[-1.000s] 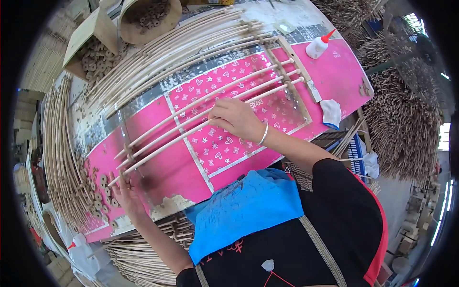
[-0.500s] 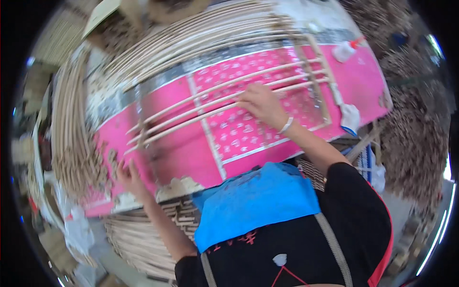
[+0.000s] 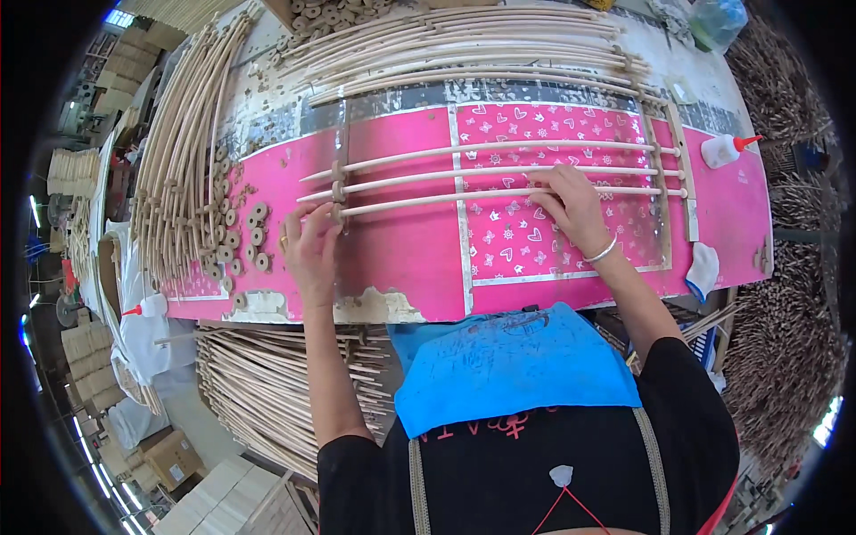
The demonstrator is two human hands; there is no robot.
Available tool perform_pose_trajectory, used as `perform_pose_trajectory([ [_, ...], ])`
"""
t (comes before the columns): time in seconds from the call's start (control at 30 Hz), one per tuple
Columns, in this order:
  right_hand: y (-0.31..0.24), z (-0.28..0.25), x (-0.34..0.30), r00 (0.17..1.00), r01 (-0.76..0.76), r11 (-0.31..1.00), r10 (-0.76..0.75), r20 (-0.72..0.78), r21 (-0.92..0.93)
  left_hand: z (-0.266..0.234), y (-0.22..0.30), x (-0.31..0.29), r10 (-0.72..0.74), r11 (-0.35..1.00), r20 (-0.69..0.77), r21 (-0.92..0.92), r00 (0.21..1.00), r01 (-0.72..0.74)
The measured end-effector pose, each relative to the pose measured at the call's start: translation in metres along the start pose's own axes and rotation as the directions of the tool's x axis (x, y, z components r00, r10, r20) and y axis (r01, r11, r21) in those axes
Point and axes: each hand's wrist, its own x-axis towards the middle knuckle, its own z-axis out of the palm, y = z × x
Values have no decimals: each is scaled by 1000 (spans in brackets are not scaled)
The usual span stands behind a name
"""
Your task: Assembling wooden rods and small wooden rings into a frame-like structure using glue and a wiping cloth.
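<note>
Three pale wooden rods lie side by side across the pink patterned table cover (image 3: 401, 259): a far rod (image 3: 410, 159), a middle rod (image 3: 410, 181) and a near rod (image 3: 410, 203). Brown wooden rings (image 3: 338, 173) sit around them toward their left ends. My left hand (image 3: 312, 259) has its fingers closed at the near rod's left end, by the ring (image 3: 337, 211) there. With thumb and fingers, my right hand (image 3: 575, 209) pinches the near rod right of its middle. The rods' right ends rest at a wooden strip (image 3: 685, 178).
Loose rings (image 3: 259, 236) lie left of my left hand, beside a heap of ringed rods (image 3: 183, 160). More rods (image 3: 464, 53) line the back. A red-tipped white bottle (image 3: 718, 152) and a white-and-blue cloth item (image 3: 703, 267) are on the right. Stacked rods (image 3: 267, 383) sit below the table edge.
My left hand has moved from beside the loose rings to the near rod's left end. My right hand stays on the rods; the whole view has shifted and turned.
</note>
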Motion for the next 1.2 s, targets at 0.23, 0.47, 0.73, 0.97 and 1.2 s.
perform_pose_trajectory([
  [0.23,-1,-2,2,995,96,985,-101,-25,-140,4,4,-2,-20,999,5,46,1000,20],
  [0.47,26,-20,74,990,-44,992,28,-137,-117,-7,3,5,-107,984,-83,-154,991,93],
  [0.73,132,26,150,998,38,911,-55,-30,-410,-27,-84,-6,-468,874,-277,-285,839,393],
  [0.97,101,12,143,1000,25,984,-27,-5,-174,-43,-128,13,-327,922,-214,140,920,360],
  [1.2,48,-13,123,994,107,991,-107,10,-81,-33,-125,44,-323,857,-25,416,946,304],
])
